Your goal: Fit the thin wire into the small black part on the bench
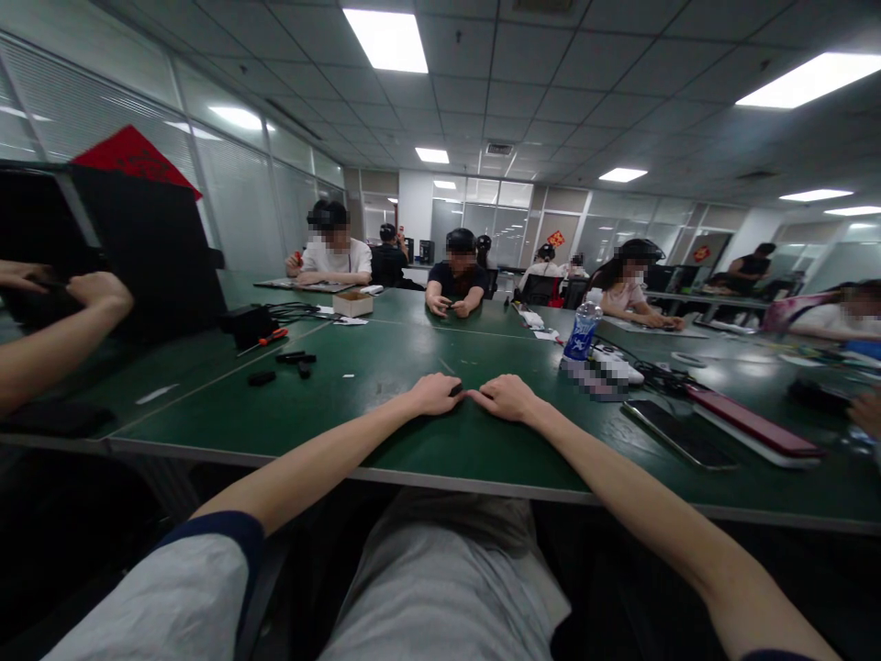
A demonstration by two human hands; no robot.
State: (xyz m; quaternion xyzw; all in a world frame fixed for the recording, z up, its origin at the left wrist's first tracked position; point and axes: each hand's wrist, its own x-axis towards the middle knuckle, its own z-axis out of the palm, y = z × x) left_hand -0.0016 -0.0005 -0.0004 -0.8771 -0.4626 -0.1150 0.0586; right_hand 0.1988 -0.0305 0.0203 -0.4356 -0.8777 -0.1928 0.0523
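Observation:
My left hand point(435, 395) rests low over the green table point(385, 441), its fingers closed on a small black piece point(455, 390) that shows at the fingertips. Just to its right lies my right hand point(507, 397), knuckles up and fingers curled, with one digit pointing at the left hand and almost touching it. Whatever the right fingers hold, if anything, is hidden beneath them. Further left on the table are several loose black pieces point(295, 357), the closest of them a short black block point(262, 377).
At the right stand a water bottle point(584, 329), a phone point(678, 433) and a dark red case point(753, 422). An orange-handled screwdriver point(265, 341), cables and a small cardboard box point(353, 302) are at the left. Another person's hands point(100, 289) reach in at far left; a co-worker point(455, 275) sits opposite.

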